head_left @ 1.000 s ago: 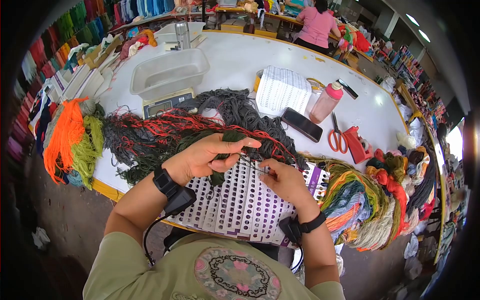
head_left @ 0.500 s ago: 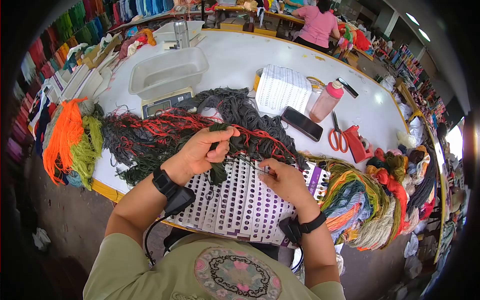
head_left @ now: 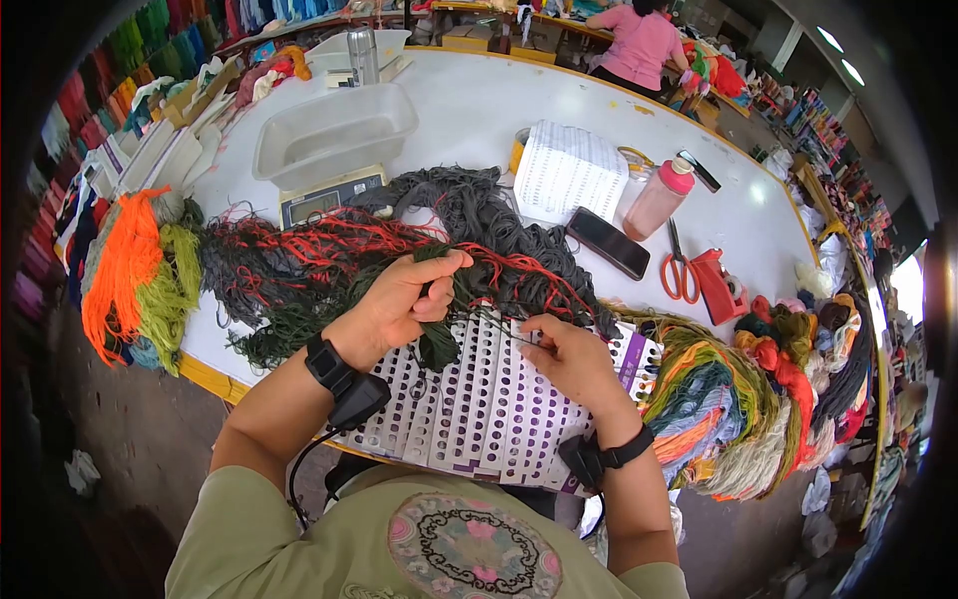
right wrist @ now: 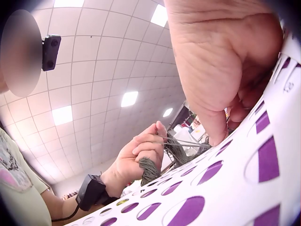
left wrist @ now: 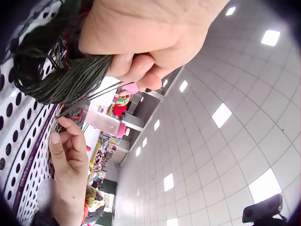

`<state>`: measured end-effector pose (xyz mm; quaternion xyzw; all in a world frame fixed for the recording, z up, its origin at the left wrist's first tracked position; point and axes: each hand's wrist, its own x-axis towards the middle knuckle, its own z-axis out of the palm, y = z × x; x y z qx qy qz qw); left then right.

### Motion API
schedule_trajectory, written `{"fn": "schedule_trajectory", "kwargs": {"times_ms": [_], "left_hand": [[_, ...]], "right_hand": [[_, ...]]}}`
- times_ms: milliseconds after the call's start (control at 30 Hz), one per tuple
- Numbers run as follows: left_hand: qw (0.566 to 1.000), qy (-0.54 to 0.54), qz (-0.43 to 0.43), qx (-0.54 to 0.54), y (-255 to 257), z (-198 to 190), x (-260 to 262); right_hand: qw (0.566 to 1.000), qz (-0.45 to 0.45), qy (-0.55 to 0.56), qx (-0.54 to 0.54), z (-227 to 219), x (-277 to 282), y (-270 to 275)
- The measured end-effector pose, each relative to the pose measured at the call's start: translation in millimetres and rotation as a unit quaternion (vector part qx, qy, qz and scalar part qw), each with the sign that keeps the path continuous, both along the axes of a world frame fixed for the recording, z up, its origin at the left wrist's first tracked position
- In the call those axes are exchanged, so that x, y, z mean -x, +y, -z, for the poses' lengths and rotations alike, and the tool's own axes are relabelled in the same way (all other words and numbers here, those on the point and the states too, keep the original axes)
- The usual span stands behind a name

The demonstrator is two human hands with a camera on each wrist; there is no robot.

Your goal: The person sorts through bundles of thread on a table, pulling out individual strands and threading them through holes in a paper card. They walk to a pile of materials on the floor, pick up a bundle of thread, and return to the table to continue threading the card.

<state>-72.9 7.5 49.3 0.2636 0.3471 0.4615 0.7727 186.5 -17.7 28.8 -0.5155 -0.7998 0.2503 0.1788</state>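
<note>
Dark green thread, bundled as a skein (left wrist: 61, 80), is gripped in my left hand (head_left: 404, 299), whose fingers curl round it above the cards. A few thin strands (right wrist: 181, 142) run taut from that hand across to my right hand (head_left: 574, 369). There the right thumb and forefinger pinch the strands low over the punched cards; in the right wrist view the fingertips are partly hidden behind the palm. White cards with rows of round holes and purple strips (head_left: 479, 444) lie fanned along the table's near edge, under both hands.
Dark grey and red yarn (head_left: 349, 235) heaps just beyond the hands. Multicoloured skeins (head_left: 709, 399) lie at right, orange yarn (head_left: 125, 280) at left. Farther back are a plastic tub (head_left: 339, 130) on a scale, a phone (head_left: 609, 243), a pink-capped bottle (head_left: 659, 200) and scissors (head_left: 681, 270).
The left hand has drawn back leftward from the right hand, its extended forefinger now curled in, and the strands between them stretch longer. The right hand has stayed almost in place.
</note>
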Motion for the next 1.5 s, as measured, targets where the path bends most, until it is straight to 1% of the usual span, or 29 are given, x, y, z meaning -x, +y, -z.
{"fn": "schedule_trajectory", "kwargs": {"times_ms": [200,367,400,467,567,733,800,833,867,900,933,967,1000,1067,1100,1133,1167,1200,1233,1267,1333,1367,1467,1500], "left_hand": [[1.000,0.004,0.010,0.000,1,13,-1],[1.000,-0.004,-0.006,0.006,7,18,3],[1.000,-0.005,-0.006,0.007,10,17,6],[0.999,-0.027,-0.034,-0.022,13,9,14],[0.999,-0.008,-0.028,-0.030,11,1,18],[0.999,0.005,-0.017,-0.036,9,-1,19],[0.987,0.149,0.052,-0.038,10,-8,26],[0.970,0.224,0.073,-0.058,8,-15,27],[0.970,0.225,0.072,-0.058,5,-21,27],[0.933,0.326,0.128,-0.082,2,-27,27],[0.882,0.423,0.182,-0.104,0,-30,28],[0.877,0.407,0.213,-0.137,-2,-22,29],[0.877,0.409,0.213,-0.138,-5,-25,29],[0.872,0.348,0.316,-0.137,-11,-34,28],[0.892,0.285,0.318,-0.151,-11,-30,33],[0.891,0.285,0.318,-0.152,-9,-24,37],[0.948,0.151,0.237,-0.152,-8,-17,39],[0.978,0.012,0.148,-0.147,-7,-13,40],[0.983,-0.041,0.099,-0.149,-4,-12,40],[0.983,-0.041,0.097,-0.151,-2,-13,40],[0.991,-0.084,-0.008,-0.109,0,-19,36],[0.989,-0.105,-0.027,-0.100,5,-15,38],[0.988,-0.098,-0.045,-0.111,6,-20,41],[0.990,-0.080,-0.045,-0.108,6,-22,42]], "right_hand": [[1.000,0.004,0.002,0.008,2,0,3],[1.000,0.004,0.018,0.002,8,-1,5],[1.000,0.008,0.018,0.007,8,-1,5],[1.000,0.011,0.017,0.014,6,0,5],[0.999,0.019,0.027,0.040,3,1,5],[0.999,0.009,0.032,0.015,7,0,5],[1.000,0.007,0.027,0.010,7,0,4],[1.000,0.005,0.022,0.004,7,0,4],[1.000,0.005,0.023,0.004,7,0,3],[1.000,0.005,0.028,-0.002,7,0,3],[0.999,0.005,0.033,-0.008,8,0,2],[0.999,0.005,0.035,-0.010,8,0,3],[0.999,0.006,0.033,-0.016,9,0,3],[0.999,0.006,0.033,-0.024,8,0,3],[0.999,0.006,0.031,-0.017,7,0,3],[1.000,0.007,0.028,-0.011,7,0,3],[1.000,0.008,0.028,-0.012,6,0,2],[0.999,0.011,0.031,-0.012,5,0,1],[0.999,0.013,0.034,-0.013,5,1,1],[0.999,0.012,0.033,-0.015,5,1,1],[0.999,0.018,0.047,-0.009,5,1,1],[0.999,0.018,0.047,-0.010,4,1,2],[0.999,0.018,0.043,0.002,4,0,1],[0.999,0.018,0.045,0.003,4,0,1]]}}
